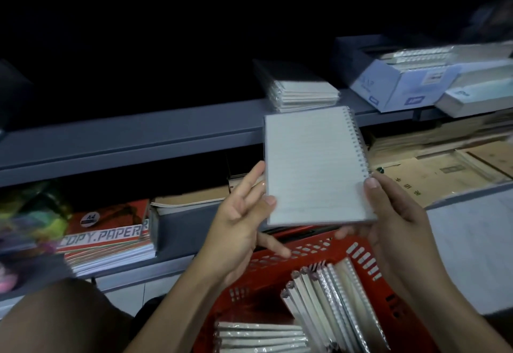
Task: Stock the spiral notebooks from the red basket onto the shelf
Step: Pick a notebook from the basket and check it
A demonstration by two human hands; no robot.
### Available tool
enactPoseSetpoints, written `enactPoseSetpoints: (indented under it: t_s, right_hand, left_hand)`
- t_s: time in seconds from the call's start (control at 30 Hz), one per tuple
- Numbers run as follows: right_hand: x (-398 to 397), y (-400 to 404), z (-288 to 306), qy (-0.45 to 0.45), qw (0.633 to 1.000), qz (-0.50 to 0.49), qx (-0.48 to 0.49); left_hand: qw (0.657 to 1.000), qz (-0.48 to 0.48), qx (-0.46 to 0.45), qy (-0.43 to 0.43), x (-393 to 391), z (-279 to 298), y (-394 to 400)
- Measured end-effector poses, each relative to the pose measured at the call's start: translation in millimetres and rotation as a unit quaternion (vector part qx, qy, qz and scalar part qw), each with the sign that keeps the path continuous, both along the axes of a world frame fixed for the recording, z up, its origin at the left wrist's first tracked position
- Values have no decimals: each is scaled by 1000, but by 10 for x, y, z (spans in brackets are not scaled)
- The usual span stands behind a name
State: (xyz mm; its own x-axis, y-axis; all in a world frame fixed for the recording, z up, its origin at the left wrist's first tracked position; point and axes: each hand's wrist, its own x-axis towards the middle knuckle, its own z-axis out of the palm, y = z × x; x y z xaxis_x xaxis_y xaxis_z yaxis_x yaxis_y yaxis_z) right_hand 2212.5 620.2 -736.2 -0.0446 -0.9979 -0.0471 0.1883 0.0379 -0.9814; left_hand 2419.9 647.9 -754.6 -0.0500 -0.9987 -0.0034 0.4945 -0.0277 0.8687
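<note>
I hold one wrapped spiral notebook (313, 166) up in front of the grey shelf (133, 133), its lined page facing me and its coil on the right. My left hand (241, 213) grips its lower left edge and my right hand (394, 213) grips its lower right corner. Below my hands sits the red basket (280, 266), with several more spiral notebooks (330, 305) standing on edge and others lying flat at its near side. A small stack of wrapped notebooks (302, 94) lies on the shelf just above the held one.
A pale blue carton (399, 83) with coil-bound pads stands on the shelf at the right. The lower shelf carries red copy paper packs (111, 230), a brown-covered stack (191, 200) and flattened cardboard (444, 163). The shelf's far left and back are dark.
</note>
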Motion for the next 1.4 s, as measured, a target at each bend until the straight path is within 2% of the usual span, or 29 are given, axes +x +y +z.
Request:
enactPoseSetpoints:
  t_s: [0.13,0.43,0.73,0.9,1.0,1.1,1.27,1.4]
  right_hand:
    - [-91,-111,-22,12,999,43,1]
    - [-122,-444,-63,-12,999,-2,-40]
    - [155,-1582,247,-82,995,46,-19]
    - [285,-2222,270,-64,996,62,12]
    - [367,-2421,267,8,997,66,27]
    - [361,-2431,298,67,996,63,19]
    - [215,-2139,230,70,996,51,-27]
    - [228,-2186,119,77,995,-22,-56]
  left_hand:
    - [1000,15,-11,22,-25,-58,-67]
    - [999,37,-33,7,-100,36,-388]
    - [988,146,-44,10,-87,482,-1306]
    - [980,199,-17,-12,-49,626,-1765]
    - [966,249,26,-67,-9,610,-1932]
    - [954,274,22,-118,15,559,-1938]
    - [935,263,-18,-237,7,389,-1741]
    - [921,315,-11,-230,-51,283,-1821]
